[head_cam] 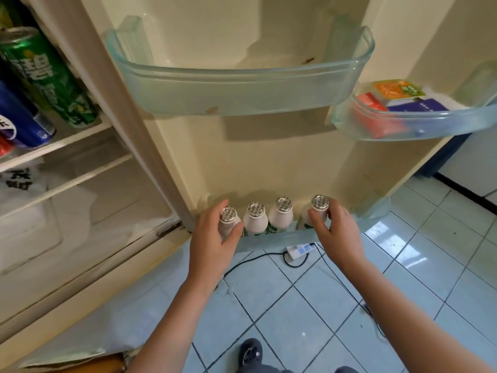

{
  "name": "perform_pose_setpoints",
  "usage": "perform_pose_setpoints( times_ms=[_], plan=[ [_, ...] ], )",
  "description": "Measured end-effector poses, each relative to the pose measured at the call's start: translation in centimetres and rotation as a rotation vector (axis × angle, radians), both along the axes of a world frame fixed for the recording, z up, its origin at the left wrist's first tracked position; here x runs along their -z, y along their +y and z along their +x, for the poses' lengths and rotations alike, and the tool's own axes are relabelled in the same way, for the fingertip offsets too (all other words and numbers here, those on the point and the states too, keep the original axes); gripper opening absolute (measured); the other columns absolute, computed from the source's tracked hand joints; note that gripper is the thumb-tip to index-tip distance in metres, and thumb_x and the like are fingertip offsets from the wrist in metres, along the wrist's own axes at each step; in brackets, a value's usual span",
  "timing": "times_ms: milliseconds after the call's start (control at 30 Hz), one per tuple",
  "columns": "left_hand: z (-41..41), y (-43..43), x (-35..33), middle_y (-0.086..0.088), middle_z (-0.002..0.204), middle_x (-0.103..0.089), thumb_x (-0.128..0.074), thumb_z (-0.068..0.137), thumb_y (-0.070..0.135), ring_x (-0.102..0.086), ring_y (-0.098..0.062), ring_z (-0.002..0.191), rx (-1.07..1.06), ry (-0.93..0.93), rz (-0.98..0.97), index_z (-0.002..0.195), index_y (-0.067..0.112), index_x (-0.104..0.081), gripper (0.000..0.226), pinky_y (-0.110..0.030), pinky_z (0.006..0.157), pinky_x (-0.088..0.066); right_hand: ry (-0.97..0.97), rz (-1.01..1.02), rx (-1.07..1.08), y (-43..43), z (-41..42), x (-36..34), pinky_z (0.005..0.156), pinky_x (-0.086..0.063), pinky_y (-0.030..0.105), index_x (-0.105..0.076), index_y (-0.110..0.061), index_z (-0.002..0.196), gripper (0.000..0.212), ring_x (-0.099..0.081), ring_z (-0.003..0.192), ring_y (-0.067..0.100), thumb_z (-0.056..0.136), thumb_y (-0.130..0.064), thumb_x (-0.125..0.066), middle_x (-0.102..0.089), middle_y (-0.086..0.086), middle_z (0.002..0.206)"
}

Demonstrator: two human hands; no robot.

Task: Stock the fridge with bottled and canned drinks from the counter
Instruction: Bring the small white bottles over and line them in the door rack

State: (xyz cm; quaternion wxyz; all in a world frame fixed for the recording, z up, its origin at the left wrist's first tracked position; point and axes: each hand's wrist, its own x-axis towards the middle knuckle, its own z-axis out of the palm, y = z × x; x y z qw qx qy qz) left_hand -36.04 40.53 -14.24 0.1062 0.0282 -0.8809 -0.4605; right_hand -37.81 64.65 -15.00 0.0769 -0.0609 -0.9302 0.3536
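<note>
While four white foil-capped plastic bottles [256, 220] stand along the clear bottom door shelf [271, 239], left hand [212, 246] and right hand [334, 232] grip those at its ends; tall drink cans [51, 76] look already shelved, and the counter is unseen.

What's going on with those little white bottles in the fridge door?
A person is stocking the fridge. Four small white bottles stand in a row in the bottom door shelf. The left hand grips the leftmost bottle and the right hand grips the rightmost bottle near its cap. Inside, drink cans sit on a shelf.
</note>
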Motion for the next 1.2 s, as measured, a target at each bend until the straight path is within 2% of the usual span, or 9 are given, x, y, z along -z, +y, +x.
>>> perform_pose_setpoints(
  times_ms=[100,333,467,567,733,933,1033,1133,1200],
  plan=[
    [0.8,0.2,-0.2,0.013,0.128,-0.045,-0.065,0.087,0.025,-0.041,-0.003,0.121,-0.027,0.126,-0.024,0.132,0.016,-0.050,0.048,-0.006,0.101,-0.025,-0.002,0.026,-0.004,0.0,0.7,0.0,0.089,-0.037,0.027,-0.045,-0.011,0.135,0.053,-0.051,0.116,0.024,0.091,-0.038,-0.056,-0.056,0.006,0.128],
    [3.5,2.1,1.1,-0.006,0.113,-0.057,-0.053,0.089,0.019,-0.050,-0.015,0.108,0.104,0.530,-0.133,0.110,0.009,-0.056,0.024,-0.022,0.100,-0.032,0.128,0.029,0.187,1.6,6.8,1.4,0.096,-0.034,0.024,-0.050,-0.006,0.128,0.042,-0.047,0.122,0.021,0.089,-0.017,-0.061,-0.050,0.007,0.132],
    [5.0,5.9,4.3,0.002,0.108,-0.058,-0.051,0.088,0.022,-0.050,-0.014,0.103,0.392,0.224,-0.092,0.110,0.007,-0.060,0.028,-0.013,0.097,-0.032,0.025,0.059,0.280,4.4,13.3,4.3,0.085,-0.048,0.035,-0.057,-0.004,0.119,0.033,-0.057,0.110,0.026,0.087,-0.007,-0.063,-0.054,0.008,0.126],
    [5.7,9.6,7.5,0.013,0.108,-0.053,-0.057,0.090,0.019,-0.050,-0.008,0.104,0.584,-0.169,-0.105,0.113,0.016,-0.059,0.023,-0.022,0.092,-0.038,-0.183,0.052,0.400,7.2,19.3,6.9,0.086,-0.043,0.031,-0.058,-0.007,0.116,0.028,-0.057,0.108,0.024,0.089,-0.010,-0.061,-0.057,0.006,0.121],
    [7.8,15.1,13.1,0.003,0.116,-0.062,-0.055,0.094,0.029,-0.055,-0.009,0.095,0.930,-0.714,-0.336,0.119,0.017,-0.058,0.028,-0.020,0.082,-0.039,-0.546,-0.102,0.695,10.5,30.5,10.8,0.082,-0.042,0.029,-0.057,-0.013,0.120,0.028,-0.060,0.098,0.015,0.092,-0.018,-0.056,-0.060,0.001,0.118],
    [13.2,20.1,16.8,-0.005,0.119,-0.064,-0.054,0.095,0.025,-0.057,-0.016,0.100,1.040,-0.843,-0.525,0.118,0.011,-0.059,0.027,-0.023,0.086,-0.040,-0.803,-0.261,1.009,11.7,44.5,13.8,0.081,-0.043,0.028,-0.062,-0.016,0.113,0.024,-0.062,0.096,0.019,0.092,-0.023,-0.054,-0.067,0.001,0.112],
    [17.0,23.4,18.2,-0.004,0.119,-0.061,-0.052,0.095,0.028,-0.055,-0.020,0.112,1.167,-0.927,-0.769,0.116,0.013,-0.058,0.026,-0.024,0.092,-0.038,-0.907,-0.345,1.121,12.3,51.6,14.8,0.085,-0.043,0.026,-0.061,-0.017,0.117,0.027,-0.061,0.105,0.020,0.093,-0.024,-0.050,-0.066,0.000,0.117],
    [21.3,27.9,18.6,-0.004,0.094,-0.059,-0.049,0.094,0.029,-0.055,-0.018,0.087,1.304,-0.944,-0.991,0.080,0.021,-0.050,0.016,-0.029,0.082,-0.044,-0.983,-0.440,1.177,13.2,58.1,15.6,0.086,-0.042,0.024,-0.059,-0.020,0.117,0.027,-0.058,0.110,0.019,0.093,-0.024,-0.048,-0.064,-0.001,0.119],
    [24.5,31.6,19.2,-0.003,0.088,-0.058,-0.049,0.094,0.028,-0.053,-0.017,0.081,1.381,-0.896,-1.055,0.074,0.023,-0.047,0.021,-0.029,0.080,-0.045,-1.004,-0.500,1.215,13.9,62.2,16.0,0.083,-0.041,0.024,-0.060,-0.021,0.114,0.025,-0.058,0.108,0.018,0.093,-0.025,-0.047,-0.065,-0.002,0.117]
  ],
)
